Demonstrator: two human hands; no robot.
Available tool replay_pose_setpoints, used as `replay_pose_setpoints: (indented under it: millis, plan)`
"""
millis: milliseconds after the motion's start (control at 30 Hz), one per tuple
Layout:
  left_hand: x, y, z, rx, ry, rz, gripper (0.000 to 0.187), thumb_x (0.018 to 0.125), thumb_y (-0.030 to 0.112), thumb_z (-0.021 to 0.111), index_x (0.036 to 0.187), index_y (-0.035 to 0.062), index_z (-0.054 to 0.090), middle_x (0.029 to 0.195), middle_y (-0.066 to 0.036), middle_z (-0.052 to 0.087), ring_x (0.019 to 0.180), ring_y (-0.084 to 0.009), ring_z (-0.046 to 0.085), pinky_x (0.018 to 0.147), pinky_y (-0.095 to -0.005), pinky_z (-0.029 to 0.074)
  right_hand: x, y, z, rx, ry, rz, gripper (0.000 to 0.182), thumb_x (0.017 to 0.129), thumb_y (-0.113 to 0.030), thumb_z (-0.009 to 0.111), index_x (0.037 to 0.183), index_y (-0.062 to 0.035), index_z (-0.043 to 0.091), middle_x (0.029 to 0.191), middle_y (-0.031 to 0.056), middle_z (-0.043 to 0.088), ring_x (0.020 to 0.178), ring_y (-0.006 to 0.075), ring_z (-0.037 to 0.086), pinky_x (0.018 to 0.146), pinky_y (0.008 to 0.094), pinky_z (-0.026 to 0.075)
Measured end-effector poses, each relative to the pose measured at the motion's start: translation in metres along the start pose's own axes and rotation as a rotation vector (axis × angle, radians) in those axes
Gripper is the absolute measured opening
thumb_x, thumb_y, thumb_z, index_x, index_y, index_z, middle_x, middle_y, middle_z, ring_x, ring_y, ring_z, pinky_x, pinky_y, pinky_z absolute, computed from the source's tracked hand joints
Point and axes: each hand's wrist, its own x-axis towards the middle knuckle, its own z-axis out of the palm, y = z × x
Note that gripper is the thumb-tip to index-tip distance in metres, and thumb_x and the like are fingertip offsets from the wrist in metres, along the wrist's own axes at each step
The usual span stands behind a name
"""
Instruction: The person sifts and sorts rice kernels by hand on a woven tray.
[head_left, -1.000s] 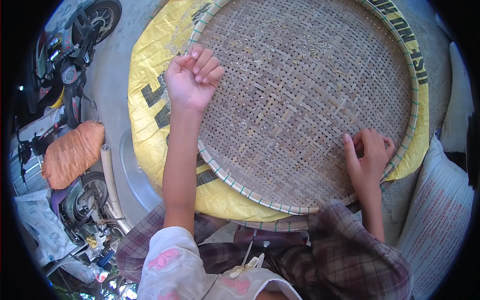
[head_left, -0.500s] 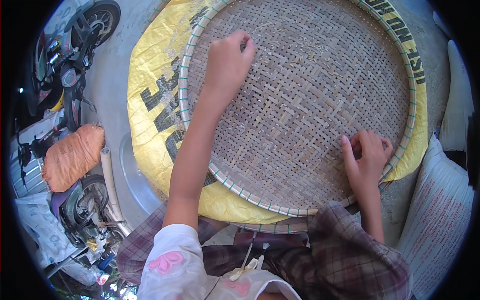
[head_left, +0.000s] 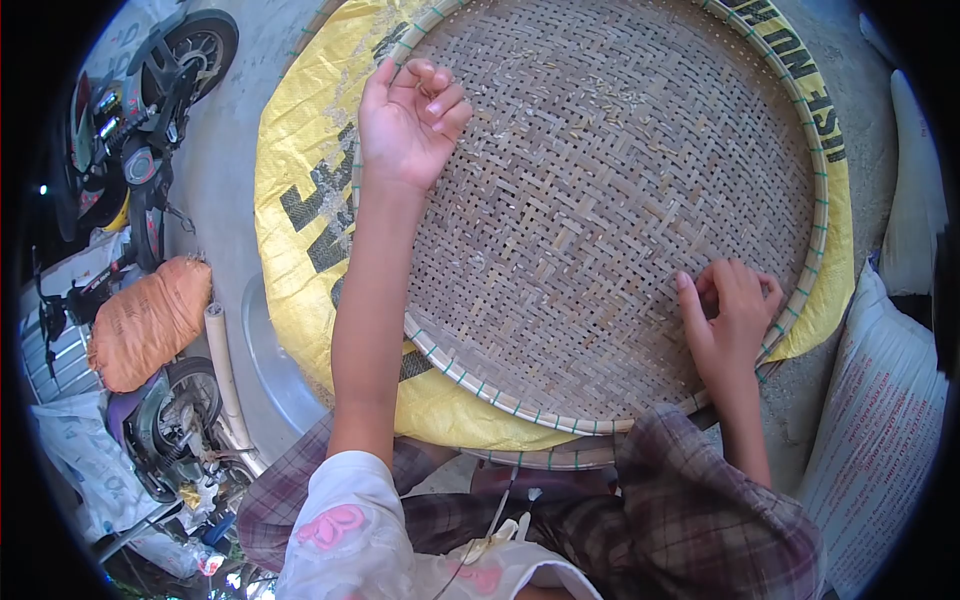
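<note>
A round woven bamboo winnowing tray (head_left: 560,270) with a green-stitched rim lies in front of me. Unhusked grains (head_left: 615,100) are scattered over its far part, with small pale bits among them. My left hand (head_left: 412,125) is above the tray's left rim, palm turned up and fingers loosely curled but apart; nothing shows in it. Low on the right, my right hand (head_left: 732,310) rests at the tray's weave near the rim, thumb spread from the bent fingers, and I see nothing held there.
Under the tray spreads a yellow printed sack (head_left: 300,200). A metal basin (head_left: 275,350) sits to its left. Farther left are a motorbike (head_left: 150,140), an orange sack (head_left: 150,322) and a pale pole (head_left: 222,370). White printed sacks (head_left: 880,430) stand at the right.
My left hand has moved left from over the tray to its rim and turned palm up, its pinched fingers loosening. My right hand has stayed in place.
</note>
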Motion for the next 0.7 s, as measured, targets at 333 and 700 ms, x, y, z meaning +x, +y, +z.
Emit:
replay_pose_setpoints:
  millis: [333,700]
  plan:
    - [0.016,-0.014,0.004,1.924,-0.023,0.753,0.02,0.083,0.021,0.058,0.086,0.0013,0.06,0.052,-0.007,0.049,0.045,-0.0163,0.042,0.046,-0.0294,0.035,0.0,0.0,0.0,-0.001,-0.004,0.001,0.025,0.078,-0.024,0.063,0.067,-0.0091,0.046,0.065,0.0024,0.043,0.067,0.0192,0.046,0.08,0.0357,0.027]
    - [0.034,0.003,0.006,0.645,-0.207,0.025,0.023,0.088,0.017,0.047,0.068,0.0059,0.047,0.047,-0.002,0.036,0.041,-0.0144,0.033,0.042,-0.0287,0.031,0.0,0.0,0.0,0.01,0.004,0.008,0.024,0.077,-0.024,0.063,0.067,-0.0091,0.047,0.065,0.0023,0.043,0.066,0.0192,0.046,0.08,0.036,0.027]
